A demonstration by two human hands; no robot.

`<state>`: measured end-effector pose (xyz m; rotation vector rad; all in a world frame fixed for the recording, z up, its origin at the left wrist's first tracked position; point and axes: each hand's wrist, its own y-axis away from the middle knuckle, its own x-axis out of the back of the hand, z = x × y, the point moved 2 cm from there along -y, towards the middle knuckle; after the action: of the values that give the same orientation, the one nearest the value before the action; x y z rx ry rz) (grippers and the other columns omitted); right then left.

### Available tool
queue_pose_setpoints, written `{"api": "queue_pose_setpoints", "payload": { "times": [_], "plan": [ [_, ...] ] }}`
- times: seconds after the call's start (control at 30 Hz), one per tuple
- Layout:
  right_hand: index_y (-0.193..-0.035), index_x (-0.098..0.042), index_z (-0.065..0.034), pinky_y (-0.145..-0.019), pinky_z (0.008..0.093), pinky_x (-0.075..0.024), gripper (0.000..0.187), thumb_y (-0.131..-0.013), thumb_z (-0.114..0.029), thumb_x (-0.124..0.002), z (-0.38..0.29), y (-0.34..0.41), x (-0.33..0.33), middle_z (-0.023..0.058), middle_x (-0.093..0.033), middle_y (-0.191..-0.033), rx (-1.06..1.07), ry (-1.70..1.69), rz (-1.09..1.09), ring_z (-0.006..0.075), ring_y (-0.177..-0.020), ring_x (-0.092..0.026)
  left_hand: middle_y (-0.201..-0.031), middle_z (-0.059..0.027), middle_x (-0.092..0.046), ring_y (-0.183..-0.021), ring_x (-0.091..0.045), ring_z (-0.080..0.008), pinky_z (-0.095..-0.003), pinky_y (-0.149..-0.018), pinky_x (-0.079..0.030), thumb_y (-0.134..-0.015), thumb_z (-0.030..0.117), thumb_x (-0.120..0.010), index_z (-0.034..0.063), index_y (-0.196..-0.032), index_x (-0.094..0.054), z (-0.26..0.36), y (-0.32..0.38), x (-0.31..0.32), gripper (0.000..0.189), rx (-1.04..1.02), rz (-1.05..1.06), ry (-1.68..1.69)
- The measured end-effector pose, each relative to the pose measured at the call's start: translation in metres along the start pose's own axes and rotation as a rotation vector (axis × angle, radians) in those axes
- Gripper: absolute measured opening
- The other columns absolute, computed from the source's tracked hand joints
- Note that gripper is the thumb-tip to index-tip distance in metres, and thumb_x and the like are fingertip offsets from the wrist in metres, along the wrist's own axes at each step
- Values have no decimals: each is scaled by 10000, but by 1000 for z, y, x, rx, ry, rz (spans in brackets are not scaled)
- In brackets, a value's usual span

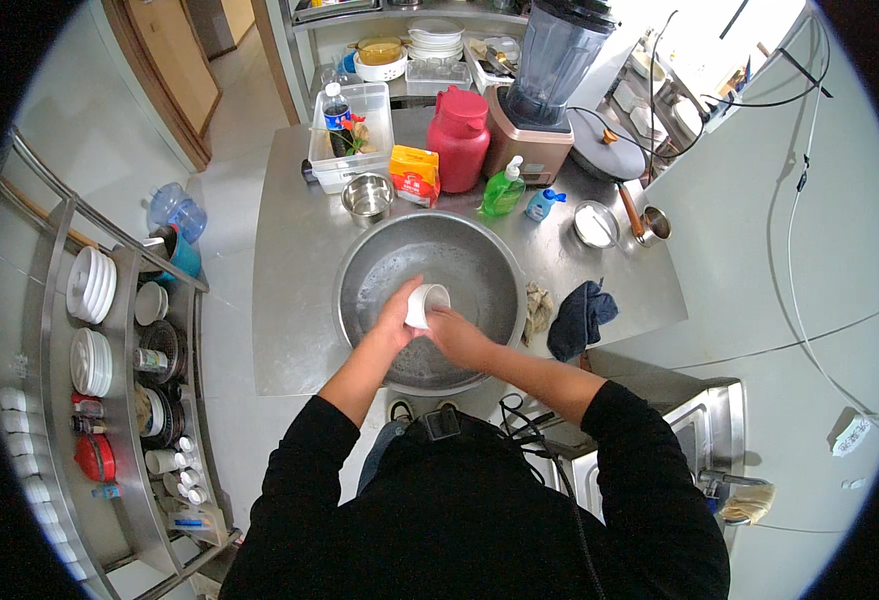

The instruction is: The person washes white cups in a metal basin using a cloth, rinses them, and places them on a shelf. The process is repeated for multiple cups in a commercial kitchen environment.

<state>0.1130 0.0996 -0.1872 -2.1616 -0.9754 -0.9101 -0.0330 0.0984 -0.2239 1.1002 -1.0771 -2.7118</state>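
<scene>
My left hand [398, 315] is wrapped around the side of a small white cup [415, 306], which is tilted with its mouth toward the right. My right hand [453, 334] grips the cup at its near rim, and its fingertips are partly hidden at the mouth. Both hands are over a large grey metal basin [387, 232]. Wet streaks and some suds show on the basin's inner surface. The basin stands at the front edge of a stainless steel table [289, 300].
Behind the basin are a steel bowl [368, 199], an orange packet [415, 176], a red jug [460, 139], a blender [533, 127] and a green pump bottle [503, 193]. Cloths [582, 319] lie to the right. A dish rack [128, 360] stands left, a sink [709, 420] right.
</scene>
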Motion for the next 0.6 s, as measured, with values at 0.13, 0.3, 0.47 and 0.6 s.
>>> {"api": "queue_pose_setpoints", "payload": {
  "times": [0.13, 0.3, 0.47, 0.6],
  "plan": [
    [-1042, -548, -96, -1110, 446, -194, 285, -760, -134, -566, 16, 6, 21, 106, -639, -1003, 419, 428, -80, 281, -1076, -560, -1083, -92, -609, -930, -616, -261, -448, -800, -507, -888, 443, -460, 118, -1148, -550, 2, 10, -3, 427, 212, 51, -39],
    [-836, -560, -31, -1029, 466, -292, 147, -834, -177, -558, 28, -3, 16, 187, -617, -884, -151, 86, -118, 348, -927, -578, -1005, -96, -623, -794, -631, -220, -391, -710, -537, -902, 404, -450, 102, -1093, -567, -23, -28, 30, 377, 31, 277, -84],
    [-764, -512, 30, -653, 440, -414, 315, -894, -257, -524, 67, 10, 5, 250, -534, -740, -618, -229, 280, 423, -707, -521, -740, -59, -620, -604, -562, -172, -306, -546, -453, -914, 242, -459, 45, -742, -620, -22, -74, 113, 308, -753, 997, -25],
    [-817, -544, 24, -638, 377, -425, 263, -897, -226, -527, 95, 25, -12, 160, -573, -738, -799, -475, 400, 312, -694, -541, -840, -123, -652, -750, -606, -226, -355, -631, -479, -933, 326, -385, 8, -823, -637, -27, -78, 96, 420, -651, 1082, 228]
  ]
}}
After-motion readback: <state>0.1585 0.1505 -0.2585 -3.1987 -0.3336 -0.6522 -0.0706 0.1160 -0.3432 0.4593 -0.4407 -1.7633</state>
